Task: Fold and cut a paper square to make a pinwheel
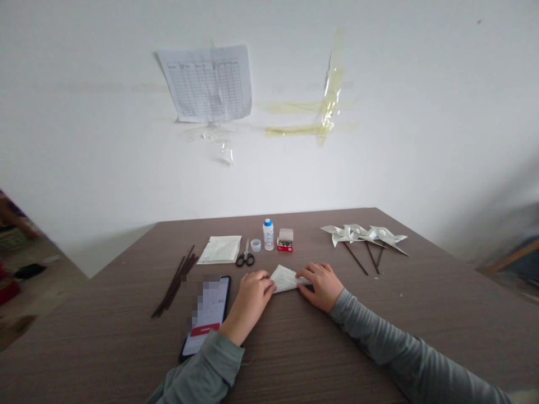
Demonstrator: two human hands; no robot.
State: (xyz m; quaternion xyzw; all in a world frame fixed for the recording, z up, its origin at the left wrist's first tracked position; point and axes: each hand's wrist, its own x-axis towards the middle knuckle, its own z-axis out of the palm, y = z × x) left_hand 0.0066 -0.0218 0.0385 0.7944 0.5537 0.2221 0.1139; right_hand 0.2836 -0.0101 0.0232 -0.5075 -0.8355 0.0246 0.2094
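Both of my hands rest on a small folded sheet of printed paper (285,278) lying on the brown table (379,336). My left hand (251,296) pinches the paper's left corner with curled fingers. My right hand (320,283) presses on the paper's right side, fingers bent over its edge. The part of the paper under my fingers is hidden.
Behind the paper stand scissors (245,257), a white cap (255,244), a small glue bottle (268,234), a box of pins (285,240) and a paper stack (220,249). Dark sticks (176,281) and a phone (206,314) lie left; paper pinwheels on sticks (366,235) lie right.
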